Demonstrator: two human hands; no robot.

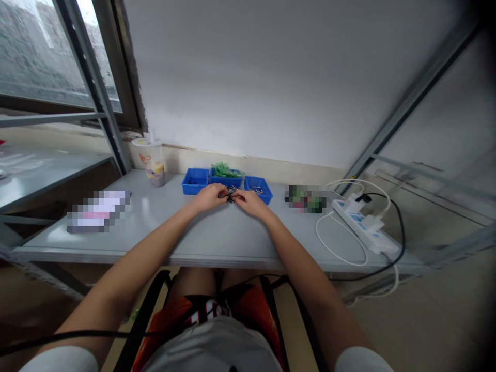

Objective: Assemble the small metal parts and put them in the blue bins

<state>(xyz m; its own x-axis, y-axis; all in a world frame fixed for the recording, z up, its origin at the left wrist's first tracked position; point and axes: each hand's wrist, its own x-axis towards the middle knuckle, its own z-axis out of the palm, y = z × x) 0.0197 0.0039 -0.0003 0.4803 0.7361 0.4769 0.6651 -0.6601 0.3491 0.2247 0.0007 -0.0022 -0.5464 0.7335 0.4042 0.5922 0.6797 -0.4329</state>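
My left hand [211, 196] and my right hand [250, 202] meet over the middle of the grey table, their fingers pinched close together. Between the fingertips is a small dark part [230, 198], too small to name. Just behind it lie several thin shiny metal pieces [234, 189]. Three blue trays stand beyond the hands: the left tray [184, 187] holds a few dark bits, the middle tray [226, 182] is heaped with green pieces [222, 169], and the right tray [267, 194] contains small metal pieces. My right hand partly covers the right tray's near side.
A plastic drink cup [155, 164] stands at the back left, with a blurred phone-like object [98, 211] nearer the edge. To the right are a blurred-out item [306, 199] and a white power strip [366, 227] with looping cables. Metal posts flank the table [228, 237].
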